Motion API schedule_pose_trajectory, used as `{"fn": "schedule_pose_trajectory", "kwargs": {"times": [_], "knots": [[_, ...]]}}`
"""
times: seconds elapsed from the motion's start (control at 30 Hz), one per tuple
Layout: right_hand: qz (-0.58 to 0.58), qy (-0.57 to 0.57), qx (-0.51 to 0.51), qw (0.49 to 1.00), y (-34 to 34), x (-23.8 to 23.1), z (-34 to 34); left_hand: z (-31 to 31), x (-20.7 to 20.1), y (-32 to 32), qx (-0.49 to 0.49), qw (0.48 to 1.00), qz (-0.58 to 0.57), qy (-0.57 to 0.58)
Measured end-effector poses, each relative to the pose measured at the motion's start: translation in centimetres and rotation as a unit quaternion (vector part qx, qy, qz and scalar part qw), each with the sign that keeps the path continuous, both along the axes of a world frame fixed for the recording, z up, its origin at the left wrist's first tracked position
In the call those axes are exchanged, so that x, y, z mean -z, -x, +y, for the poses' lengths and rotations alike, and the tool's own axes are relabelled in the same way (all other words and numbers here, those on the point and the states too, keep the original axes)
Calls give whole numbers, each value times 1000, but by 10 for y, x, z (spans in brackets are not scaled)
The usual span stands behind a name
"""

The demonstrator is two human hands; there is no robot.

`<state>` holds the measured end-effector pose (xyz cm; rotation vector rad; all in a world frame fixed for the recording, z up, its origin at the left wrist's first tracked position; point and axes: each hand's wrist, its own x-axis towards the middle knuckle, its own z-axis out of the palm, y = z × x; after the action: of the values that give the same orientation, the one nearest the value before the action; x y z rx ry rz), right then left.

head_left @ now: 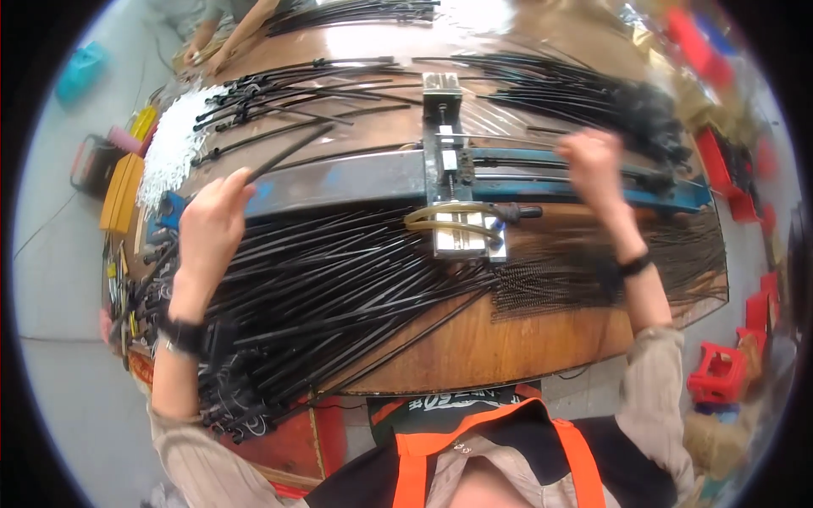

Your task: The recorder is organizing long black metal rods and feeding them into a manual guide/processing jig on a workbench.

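My left hand (212, 222) is raised over the left end of the metal beam, its fingers closed round a slim black rod (292, 152) that slants up and to the right. On the far right of the beam, my right hand (594, 168) is a slightly blurred fist. A thin pale rod (508, 140) runs from that fist leftward to the clamping fixture (449, 165). This metal fixture stands across the middle of the beam (347, 179), with a yellowish hose (453, 208) looped at its near end.
Long black rods (339, 279) lie in a heap at near left. More rods (559, 89) are piled at the far right. Thin dark twisted rods (610, 262) cover the near right. White small parts (178, 144) lie far left. A co-worker's hands (212, 55) show at the back.
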<state>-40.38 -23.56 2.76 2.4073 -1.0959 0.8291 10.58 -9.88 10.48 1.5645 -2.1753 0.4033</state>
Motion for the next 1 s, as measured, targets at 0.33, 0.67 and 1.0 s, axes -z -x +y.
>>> {"fn": "schedule_pose_trajectory", "kwargs": {"times": [0.33, 0.67, 1.0], "knots": [[-36, -7, 121, 992, 129, 10, 13, -101, 59, 122, 136, 987, 33, -73], [-56, -1, 139, 989, 122, 20, 8, -94, 79, 130, 141, 979, 144, 16], [23, 37, 64, 997, 12, -9, 67, -97, 79, 128, 120, 983, 116, -75]]}}
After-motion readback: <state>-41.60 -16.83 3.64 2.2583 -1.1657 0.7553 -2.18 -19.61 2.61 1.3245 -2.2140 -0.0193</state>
